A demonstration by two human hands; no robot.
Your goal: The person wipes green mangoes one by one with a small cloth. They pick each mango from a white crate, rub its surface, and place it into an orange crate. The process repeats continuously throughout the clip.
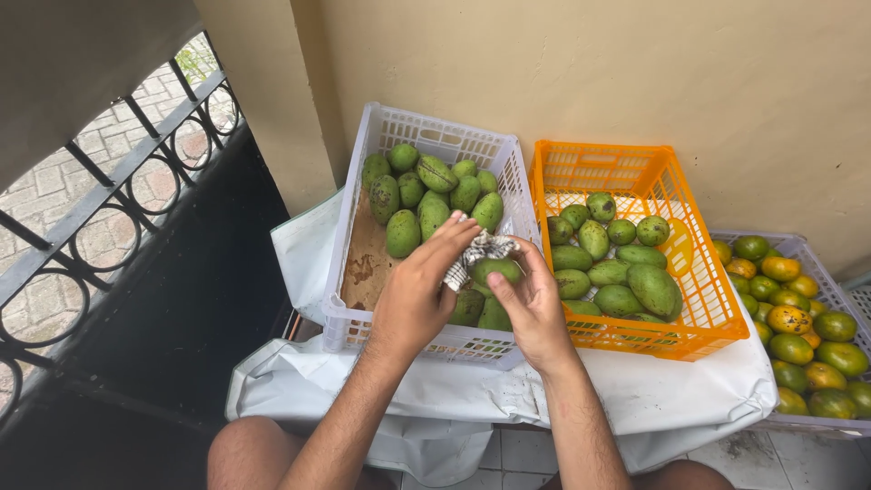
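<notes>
Green mango [496, 269], one fruit, sits between the person's two hands above the white plastic crate [426, 136]. The right hand [535, 304] cups the mango from below and from the side, with the fingers curled around it. The left hand [419, 289] presses a checked cloth [478, 249] against the top of the fruit; its fingers are bent and pinch the cloth against the mango skin. So both hands are closed, one on the fruit and one on the cloth.

Under the hands, the white crate holds a heap of other green mangoes [426, 195] at its far end, and brown cardboard [367, 263] shows on its bottom at the left. Just beside it on the right stands an orange crate [635, 168], also with green mangoes [617, 263] inside. Further right a grey crate [839, 295] holds mixed yellow and green fruits [798, 340]. The white and orange crates rest on a white sheet [653, 390] that covers a low bench. A cream wall [635, 73] is behind the crates, and a black iron railing [118, 172] is at the left. The person's bare knees [249, 454] show at the lower edge.
</notes>
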